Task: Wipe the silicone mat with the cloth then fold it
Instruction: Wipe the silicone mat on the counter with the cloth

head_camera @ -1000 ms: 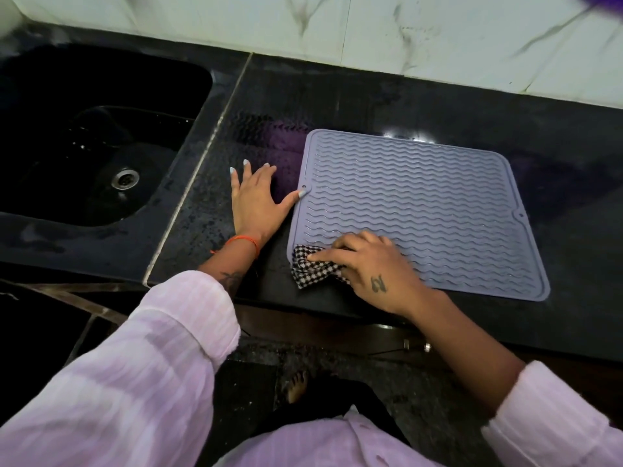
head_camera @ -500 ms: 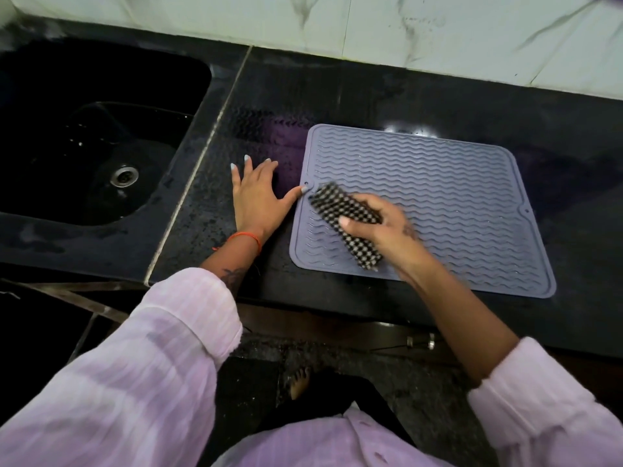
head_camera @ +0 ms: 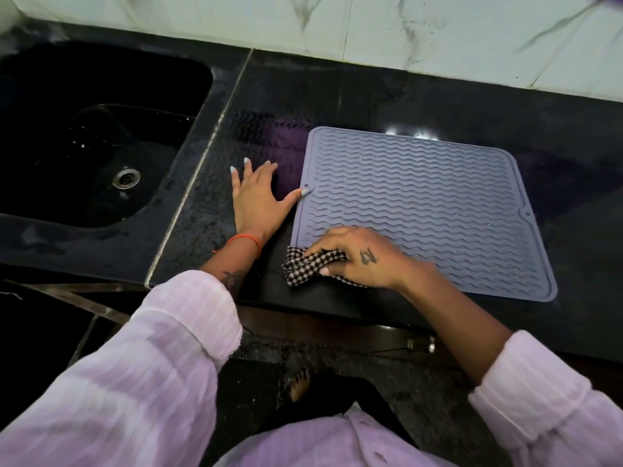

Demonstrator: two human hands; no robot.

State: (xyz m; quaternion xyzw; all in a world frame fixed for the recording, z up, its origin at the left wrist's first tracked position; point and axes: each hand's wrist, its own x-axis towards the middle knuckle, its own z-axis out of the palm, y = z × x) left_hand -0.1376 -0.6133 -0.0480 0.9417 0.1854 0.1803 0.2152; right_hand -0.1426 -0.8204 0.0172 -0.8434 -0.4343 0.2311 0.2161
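my right hand grips the bunched cloth at the mat's near-left corner on the counter. left hand is flat & open, thumb pinning the mat edge. i'd wipe w/ even pressure along the ridges, keeping that pin so nothing slides.

Your view is dim and cool-toned overall. The glossy black stone countertop throws back two small white glare spots just behind the far edge of the lilac wavy-ribbed silicone mat, which points to light from above. The black sink basin falls almost wholly into shadow, except for its glinting metal drain. The pale marble wall tiles are the brightest area. Straight edges bow toward the frame borders. The pink striped sleeves look soft.
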